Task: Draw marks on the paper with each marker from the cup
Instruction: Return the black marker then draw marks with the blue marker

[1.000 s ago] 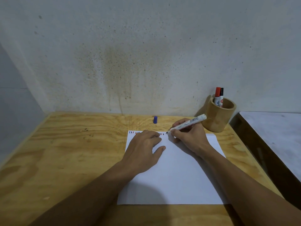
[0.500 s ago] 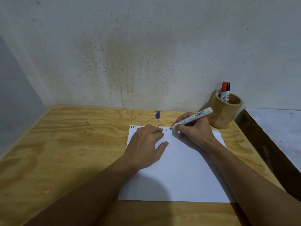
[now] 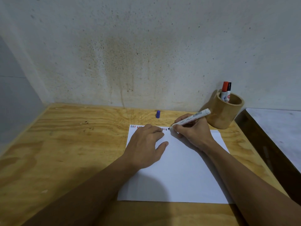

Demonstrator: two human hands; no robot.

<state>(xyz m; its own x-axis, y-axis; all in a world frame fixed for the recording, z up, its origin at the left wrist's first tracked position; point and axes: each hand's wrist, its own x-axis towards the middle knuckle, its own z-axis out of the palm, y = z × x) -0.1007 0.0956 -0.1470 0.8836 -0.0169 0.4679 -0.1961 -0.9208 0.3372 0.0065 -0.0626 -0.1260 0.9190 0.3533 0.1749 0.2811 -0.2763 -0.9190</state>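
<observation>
A white sheet of paper [image 3: 179, 168] lies on the wooden table, with a row of short blue, red and dark marks along its top edge. My left hand [image 3: 146, 144] rests flat on the paper's upper part, covering some marks. My right hand [image 3: 193, 131] grips a white marker [image 3: 190, 119], its dark tip touching the paper at the right end of the row. A blue cap [image 3: 157, 114] lies on the table beyond the paper. The wooden cup [image 3: 224, 115] at the back right holds a red-capped marker [image 3: 224, 91] and a black-capped marker [image 3: 229, 90].
The plywood table [image 3: 73, 144] meets a stained wall at the back. A dark-edged, pale-topped surface [image 3: 276, 128] adjoins the table on the right, close to the cup.
The marker tip has moved a little rightward along the top edge, adding marks to the row. My left hand stays flat on the paper. The camera view has shifted slightly.
</observation>
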